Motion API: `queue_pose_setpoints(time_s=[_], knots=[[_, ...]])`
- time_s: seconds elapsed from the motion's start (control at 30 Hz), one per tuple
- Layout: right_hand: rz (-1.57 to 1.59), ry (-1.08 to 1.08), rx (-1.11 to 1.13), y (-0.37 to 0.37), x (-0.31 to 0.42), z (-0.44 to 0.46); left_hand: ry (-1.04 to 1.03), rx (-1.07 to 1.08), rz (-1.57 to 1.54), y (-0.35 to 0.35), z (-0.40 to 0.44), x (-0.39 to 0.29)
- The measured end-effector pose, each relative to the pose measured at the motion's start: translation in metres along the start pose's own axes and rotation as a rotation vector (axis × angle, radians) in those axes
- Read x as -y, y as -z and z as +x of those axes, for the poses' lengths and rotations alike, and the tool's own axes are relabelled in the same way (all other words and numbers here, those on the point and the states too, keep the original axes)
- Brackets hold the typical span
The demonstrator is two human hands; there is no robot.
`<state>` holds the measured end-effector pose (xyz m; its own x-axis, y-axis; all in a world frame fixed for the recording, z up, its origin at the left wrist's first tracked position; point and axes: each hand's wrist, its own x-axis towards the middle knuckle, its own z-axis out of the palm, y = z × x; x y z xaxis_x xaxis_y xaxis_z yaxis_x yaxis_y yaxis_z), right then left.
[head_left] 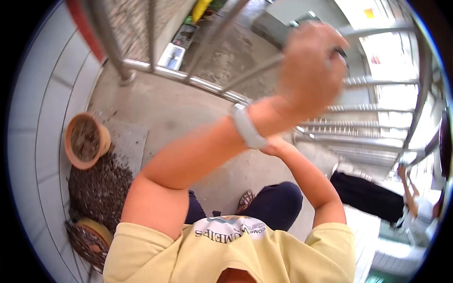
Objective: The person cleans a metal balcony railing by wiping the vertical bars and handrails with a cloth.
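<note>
My left hand, wearing a pale wristband, is raised in front of the metal railing. Its fingers are curled, and motion smears them. A small dark thing shows at the fingers, too blurred to name. My left forearm crosses over my right one. Of my right hand only a part near the wrist shows, below the wristband; its fingers are hidden behind my left arm.
Against the tiled wall, a terracotta pot with soil stands beside a heap of dark soil. Another soil-filled pot lies below it. Beyond the railing are a white box and concrete ground. A person in black trousers is at right.
</note>
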<state>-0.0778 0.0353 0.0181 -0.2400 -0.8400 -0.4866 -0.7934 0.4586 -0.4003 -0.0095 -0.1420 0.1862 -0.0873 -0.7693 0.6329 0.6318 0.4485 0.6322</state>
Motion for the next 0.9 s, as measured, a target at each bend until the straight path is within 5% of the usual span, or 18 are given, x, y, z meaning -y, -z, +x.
queue_pose_setpoints(time_s=[0.07, 0.13, 0.2, 0.27, 0.33, 0.47, 0.63, 0.73, 0.8, 0.9], knots=[[0.381, -0.392, -0.030, 0.024, 0.015, -0.041, -0.073, 0.014, 0.191, 0.004, 0.001, 0.002], [0.475, -0.414, -0.132, 0.018, -0.012, -0.067, 0.165, -0.444, 0.155, -0.041, 0.002, -0.006], [0.757, -0.542, -0.120, -0.011, -0.065, -0.087, 0.411, 0.200, -0.191, -0.003, -0.007, 0.014], [1.008, -0.658, -0.283, -0.038, -0.079, -0.113, 0.255, 0.479, -0.173, 0.021, 0.001, 0.049], [1.271, -0.784, -0.292, -0.029, -0.066, -0.149, 0.254, 0.176, -0.095, 0.000, -0.008, 0.039], [1.380, -0.676, -0.319, -0.032, -0.115, -0.201, 0.181, 0.022, 0.005, -0.020, -0.010, 0.041], [1.630, -0.639, -0.664, -0.029, -0.185, -0.201, 0.107, 0.043, 0.172, -0.028, -0.011, 0.027], [1.685, -0.572, -0.826, -0.031, -0.219, -0.180, -0.675, 0.095, 0.600, -0.049, -0.023, -0.009], [1.796, -0.568, -0.859, -0.038, -0.239, -0.165, -0.629, 0.346, 0.471, -0.067, -0.039, -0.028], [2.079, -0.609, -1.096, -0.037, -0.251, -0.146, -0.222, 0.655, 0.237, -0.117, -0.093, -0.032]])
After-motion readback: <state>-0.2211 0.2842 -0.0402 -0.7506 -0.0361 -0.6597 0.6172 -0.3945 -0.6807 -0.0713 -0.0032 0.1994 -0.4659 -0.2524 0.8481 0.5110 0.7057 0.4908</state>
